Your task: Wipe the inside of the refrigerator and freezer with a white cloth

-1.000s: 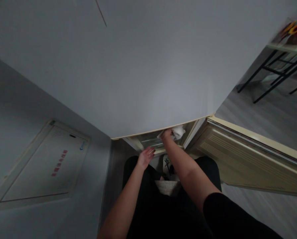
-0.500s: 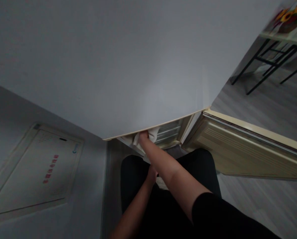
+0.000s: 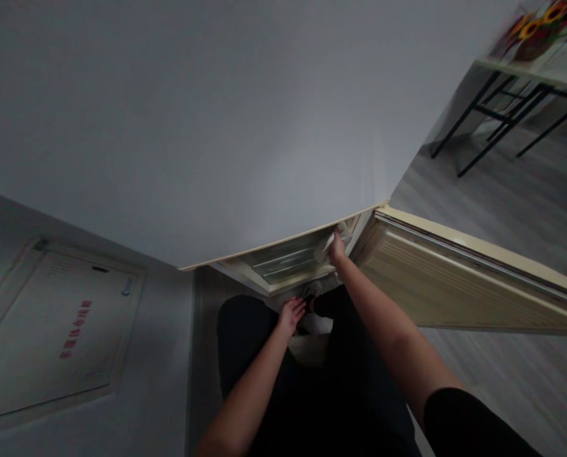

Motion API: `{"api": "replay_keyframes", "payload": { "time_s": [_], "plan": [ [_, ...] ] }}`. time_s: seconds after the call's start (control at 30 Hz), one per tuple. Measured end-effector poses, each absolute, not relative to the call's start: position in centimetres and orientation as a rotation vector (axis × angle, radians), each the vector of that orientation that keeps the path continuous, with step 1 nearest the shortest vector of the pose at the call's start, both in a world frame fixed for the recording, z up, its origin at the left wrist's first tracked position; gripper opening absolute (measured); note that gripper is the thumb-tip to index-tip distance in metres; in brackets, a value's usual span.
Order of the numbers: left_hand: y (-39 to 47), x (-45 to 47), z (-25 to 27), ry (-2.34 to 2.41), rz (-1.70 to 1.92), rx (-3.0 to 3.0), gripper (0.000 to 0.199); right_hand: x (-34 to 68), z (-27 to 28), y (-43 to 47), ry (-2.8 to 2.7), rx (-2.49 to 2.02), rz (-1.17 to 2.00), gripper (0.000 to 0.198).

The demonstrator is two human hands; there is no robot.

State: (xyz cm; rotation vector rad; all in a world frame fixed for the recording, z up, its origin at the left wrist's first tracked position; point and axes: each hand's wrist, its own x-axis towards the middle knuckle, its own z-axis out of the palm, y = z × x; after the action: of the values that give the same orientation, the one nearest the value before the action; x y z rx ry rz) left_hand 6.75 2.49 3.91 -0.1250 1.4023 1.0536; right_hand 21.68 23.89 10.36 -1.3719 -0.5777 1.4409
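Note:
A small white fridge (image 3: 264,152) stands close before me, its top filling much of the head view. Its door (image 3: 464,279) hangs open to the right, the inner side a dull yellow. Inside the compartment, wire-like shelf lines (image 3: 286,260) show below the top edge. My right hand (image 3: 337,246) grips a whitish cloth (image 3: 324,250) at the right side of the opening, near the hinge. Over my lap, in front of the compartment, my left hand (image 3: 293,312) is held with fingers stretched out and nothing in them.
A white wall panel with red lettering (image 3: 74,330) is set in the wall at left. At the upper right stands a table (image 3: 507,70) on thin black legs, bearing sunflowers (image 3: 533,28). Grey wood-look floor (image 3: 455,209) lies to the right.
My right hand has moved with the cloth from the left part of the compartment to its right side. My left hand has come forward from under the right forearm, fingers now spread.

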Motion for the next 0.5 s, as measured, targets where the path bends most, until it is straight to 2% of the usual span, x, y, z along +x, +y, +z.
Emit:
{"api": "replay_keyframes", "payload": {
  "time_s": [0.17,0.33,0.5],
  "plan": [
    [10.9,5.8,4.8,1.401,1.206,-0.140,0.032,26.6,6.4,19.3,-0.243,-1.277,1.670,0.040],
    [18.0,5.9,4.5,1.366,1.244,-0.092,0.026,27.0,3.0,15.2,-0.212,-1.331,1.649,0.038],
    [19.6,6.0,3.8,1.290,1.309,-0.025,0.024,24.3,0.1,11.8,-0.283,-1.439,1.598,0.047]
  ]
}}
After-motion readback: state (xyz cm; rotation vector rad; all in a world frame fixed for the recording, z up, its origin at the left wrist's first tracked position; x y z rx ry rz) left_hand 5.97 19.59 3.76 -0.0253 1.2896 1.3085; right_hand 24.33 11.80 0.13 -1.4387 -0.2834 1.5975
